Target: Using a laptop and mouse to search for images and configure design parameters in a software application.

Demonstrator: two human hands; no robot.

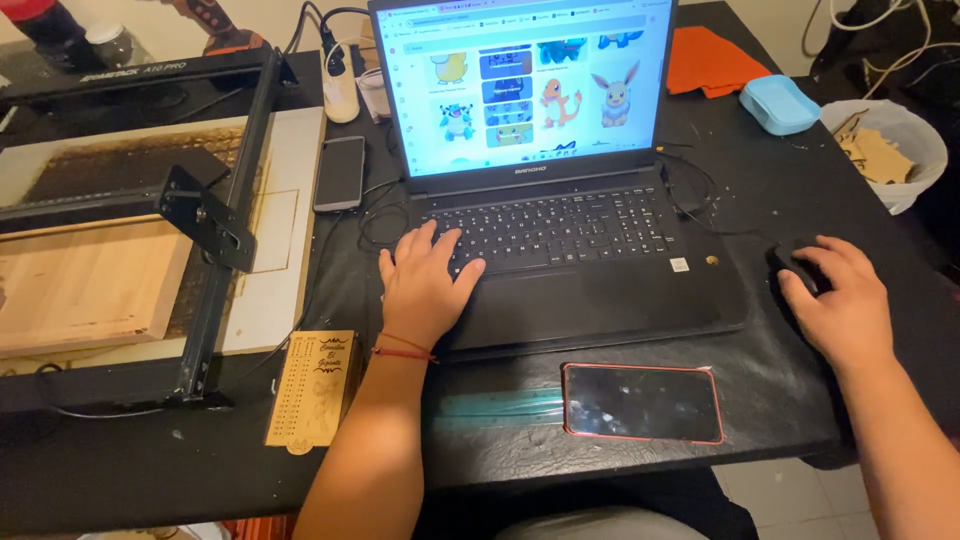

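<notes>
An open black laptop [600,290] stands on the black table [160,470], its screen [530,80] showing a grid of cartoon creature pictures. My left hand [425,285] lies flat on the keyboard's left corner, fingers spread over the keys, a red string around the wrist. Over at the right, my right hand [845,300] rests on a black computer mouse [790,262], fingers curved over it. Most of the mouse is hidden under the hand.
A laser engraver frame [205,215] with wooden boards [85,285] fills the left. A dark phone [340,172] lies beside it, a red-edged phone [642,402] and green ruler [495,408] in front. An engraved wooden tag [312,388], blue box [778,104], orange cloth [710,60] and white bin of scraps [890,150] are nearby.
</notes>
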